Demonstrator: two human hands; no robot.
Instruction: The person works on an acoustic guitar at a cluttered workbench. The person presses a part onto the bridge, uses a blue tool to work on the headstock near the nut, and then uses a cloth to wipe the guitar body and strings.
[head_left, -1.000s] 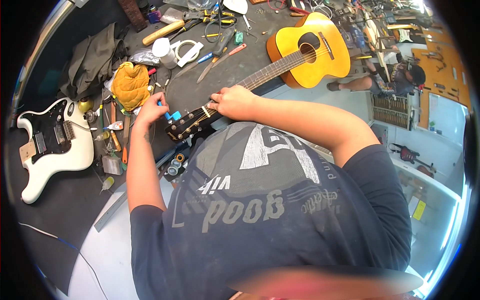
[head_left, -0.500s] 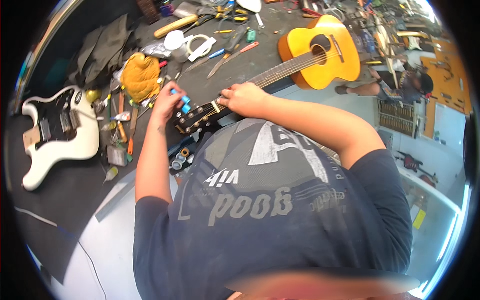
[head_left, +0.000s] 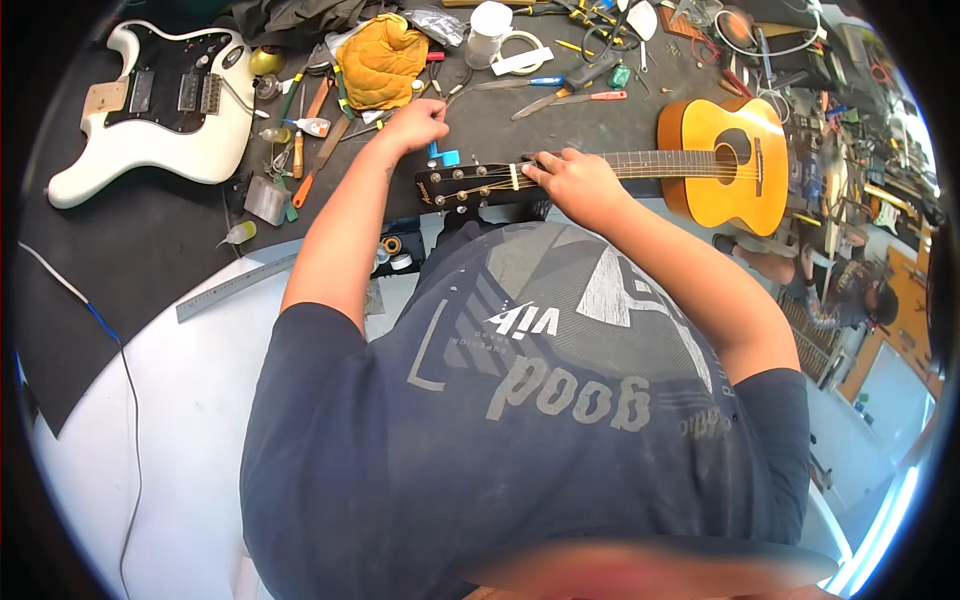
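Observation:
A yellow acoustic guitar point(head_left: 705, 125) lies across the bench edge in front of me, its body to the right and its black headstock point(head_left: 455, 188) to the left. My left hand point(head_left: 415, 125) is above the headstock's far side, fingers curled on a blue string winder point(head_left: 446, 157). The winder sits by the far row of tuning pegs; its upper end is hidden under my fingers. With my right hand point(head_left: 580, 185) I grip the neck just right of the white nut point(head_left: 515, 176), fingers over the strings and thumb hidden.
A white electric guitar body point(head_left: 180, 150) lies at the left. Beyond the headstock are a yellow-brown glove point(head_left: 382, 62), a file with an orange handle point(head_left: 322, 160), a tape roll point(head_left: 518, 42) and a knife with a red handle point(head_left: 607, 96). Another person point(head_left: 850, 295) is at the far right.
The view has turned, so the guitar now lies nearly level. My left hand has shifted around the blue winder at the headstock; my right hand stays on the neck near the nut.

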